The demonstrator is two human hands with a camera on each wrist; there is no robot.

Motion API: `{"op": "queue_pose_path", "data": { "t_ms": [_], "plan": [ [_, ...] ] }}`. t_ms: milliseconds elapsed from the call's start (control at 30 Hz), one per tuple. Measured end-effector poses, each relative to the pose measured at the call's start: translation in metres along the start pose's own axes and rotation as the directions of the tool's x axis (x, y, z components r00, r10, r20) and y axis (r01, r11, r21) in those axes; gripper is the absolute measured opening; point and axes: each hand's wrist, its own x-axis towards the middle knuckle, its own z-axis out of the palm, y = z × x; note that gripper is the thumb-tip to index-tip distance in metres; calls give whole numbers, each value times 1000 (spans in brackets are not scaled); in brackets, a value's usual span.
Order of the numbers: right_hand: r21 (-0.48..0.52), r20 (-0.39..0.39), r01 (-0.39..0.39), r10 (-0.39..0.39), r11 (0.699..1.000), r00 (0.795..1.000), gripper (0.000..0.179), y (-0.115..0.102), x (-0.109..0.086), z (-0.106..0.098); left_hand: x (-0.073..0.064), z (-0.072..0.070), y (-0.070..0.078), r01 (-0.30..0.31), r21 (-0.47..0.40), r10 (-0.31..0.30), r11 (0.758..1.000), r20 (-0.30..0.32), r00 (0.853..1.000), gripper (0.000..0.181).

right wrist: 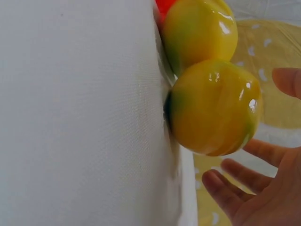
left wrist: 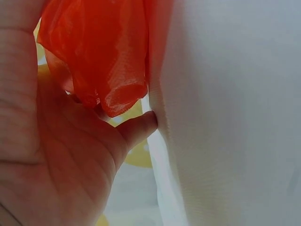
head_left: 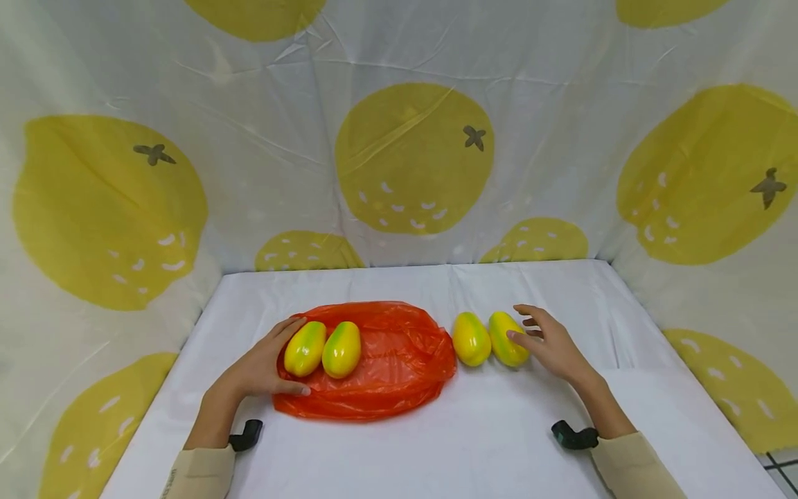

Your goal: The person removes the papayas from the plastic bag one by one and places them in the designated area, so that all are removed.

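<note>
A red plastic bag (head_left: 399,360) lies spread on the white cloth, with two yellow-green papayas (head_left: 341,350) side by side on its left part. My left hand (head_left: 264,364) is at the bag's left edge, thumb along the near side and fingers at the far side. In the left wrist view the bag's crumpled edge (left wrist: 108,56) hangs beside the palm, and the fingers look spread. Right of the bag stand two more papayas (head_left: 472,339). My right hand (head_left: 551,344) curves loosely around the outer papaya (right wrist: 214,108), thumb and fingers apart; in the right wrist view a gap shows beside the fruit.
White cloth (head_left: 436,450) covers the table. Curtains printed with yellow lemons (head_left: 414,159) rise at the back and both sides. A black wrist camera (head_left: 246,435) sits on the left wrist and another (head_left: 573,436) on the right.
</note>
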Motion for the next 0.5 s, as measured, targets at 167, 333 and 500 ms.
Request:
{"op": "queue_pose_path", "data": {
  "t_ms": [167, 333, 500],
  "plan": [
    [-3, -3, -9, 9, 1000, 1000, 68, -1, 0, 1, -1, -1, -2, -16, -8, 16, 1000, -2, 1000, 130],
    [-10, -11, -15, 15, 1000, 1000, 68, -1, -1, 2, -1, 0, -3, -30, -13, 30, 999, -7, 1000, 130],
    [-12, -23, 8, -9, 1000, 1000, 65, -3, 0, 0, 0, -1, -4, -60, -13, 60, 998, -21, 998, 131]
  ]
}}
